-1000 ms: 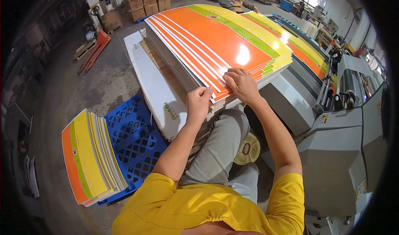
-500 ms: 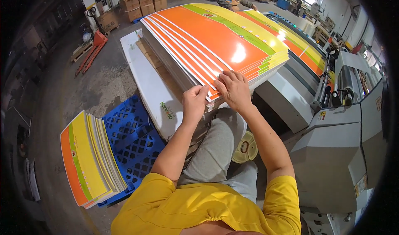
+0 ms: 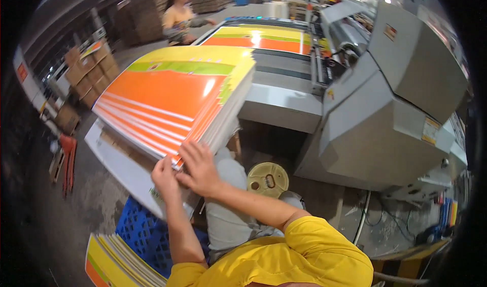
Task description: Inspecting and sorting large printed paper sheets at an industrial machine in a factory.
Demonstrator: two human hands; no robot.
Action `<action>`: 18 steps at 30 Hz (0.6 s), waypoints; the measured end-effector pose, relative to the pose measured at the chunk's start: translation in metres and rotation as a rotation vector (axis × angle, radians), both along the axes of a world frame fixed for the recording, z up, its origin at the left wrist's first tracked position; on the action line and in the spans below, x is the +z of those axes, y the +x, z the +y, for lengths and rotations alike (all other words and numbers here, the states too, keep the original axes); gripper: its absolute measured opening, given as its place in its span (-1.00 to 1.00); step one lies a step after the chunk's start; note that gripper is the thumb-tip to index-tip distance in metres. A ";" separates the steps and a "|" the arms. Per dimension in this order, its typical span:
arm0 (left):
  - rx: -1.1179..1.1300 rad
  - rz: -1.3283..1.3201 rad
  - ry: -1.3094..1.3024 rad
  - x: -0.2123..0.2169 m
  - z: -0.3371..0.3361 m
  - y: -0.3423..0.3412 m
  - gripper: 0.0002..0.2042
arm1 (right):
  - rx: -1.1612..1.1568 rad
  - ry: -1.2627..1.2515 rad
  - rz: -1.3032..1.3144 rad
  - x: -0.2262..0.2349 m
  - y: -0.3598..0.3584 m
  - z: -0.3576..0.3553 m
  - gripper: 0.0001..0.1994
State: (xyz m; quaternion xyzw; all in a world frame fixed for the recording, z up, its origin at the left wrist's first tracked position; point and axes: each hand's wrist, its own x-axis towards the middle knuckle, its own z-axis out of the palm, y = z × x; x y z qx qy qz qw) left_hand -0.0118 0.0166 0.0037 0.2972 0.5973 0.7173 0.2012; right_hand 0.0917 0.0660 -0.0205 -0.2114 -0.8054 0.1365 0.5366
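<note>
Head view: sheet stack (image 3: 167, 91) touched at corner
Best pressed flat by spread right hand (image 3: 202, 170); left hand (image 3: 165, 176) narrowed, its hold cannot be told.

Two bare hands: one left hand (image 3: 165, 179), one right hand (image 3: 201, 171). Two stacks of printed sheets, one larger stack (image 3: 167, 91) and one smaller stack (image 3: 109, 261), the sheets in each too close to count. One blue plastic pallet (image 3: 139, 231), one round yellow lid (image 3: 261, 181), one big grey machine (image 3: 362, 140), one red pallet jack (image 3: 69, 155), one blue bin (image 3: 241, 0), one co-worker (image 3: 177, 20). Several brown cartons (image 3: 87, 78), too blurred for an exact number
</note>
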 end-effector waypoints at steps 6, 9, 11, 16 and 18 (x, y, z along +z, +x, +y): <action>-0.036 0.117 -0.062 -0.014 0.008 -0.017 -0.73 | -0.016 0.012 0.153 -0.011 0.003 0.007 -0.37; -0.057 0.052 -0.088 -0.006 0.004 -0.020 -0.74 | 0.009 0.037 0.144 -0.011 -0.004 0.003 -0.36; 0.028 0.083 -0.072 -0.004 0.004 -0.011 -0.67 | -0.015 0.016 0.113 -0.014 -0.004 0.004 -0.35; -0.066 0.045 -0.044 0.004 0.002 -0.012 -0.65 | -0.013 -0.069 0.156 -0.009 0.006 0.003 -0.36; -0.072 0.029 -0.024 0.002 0.006 -0.018 -0.68 | -0.025 -0.046 0.172 -0.009 0.013 0.004 -0.37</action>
